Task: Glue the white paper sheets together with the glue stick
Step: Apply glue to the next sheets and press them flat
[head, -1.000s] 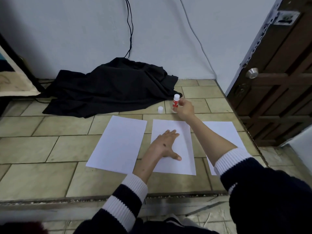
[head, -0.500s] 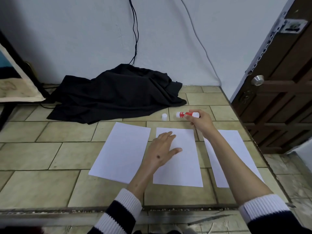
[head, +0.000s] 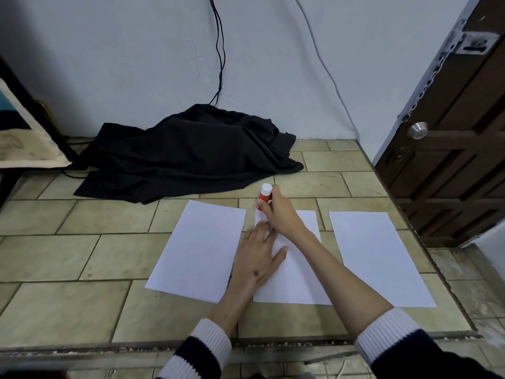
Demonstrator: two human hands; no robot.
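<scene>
The right hand (head: 281,214) grips the glue stick (head: 264,197) upright at the middle sheet's (head: 295,274) far left corner while the left hand (head: 258,258) presses it flat with straight fingers, so gluing seems barely begun: the left sheet (head: 199,247) and right sheet (head: 379,258) lie apart, unjoined.

Tiled floor (head: 68,255) — pale wall (head: 123,64), brown door (head: 464,160).

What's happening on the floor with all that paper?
A person is gluing paper. The right hand grips a red glue stick, its lower end at the far edge of the middle sheet. The left hand rests flat on that sheet. Two more sheets lie either side, apart from it.
</scene>
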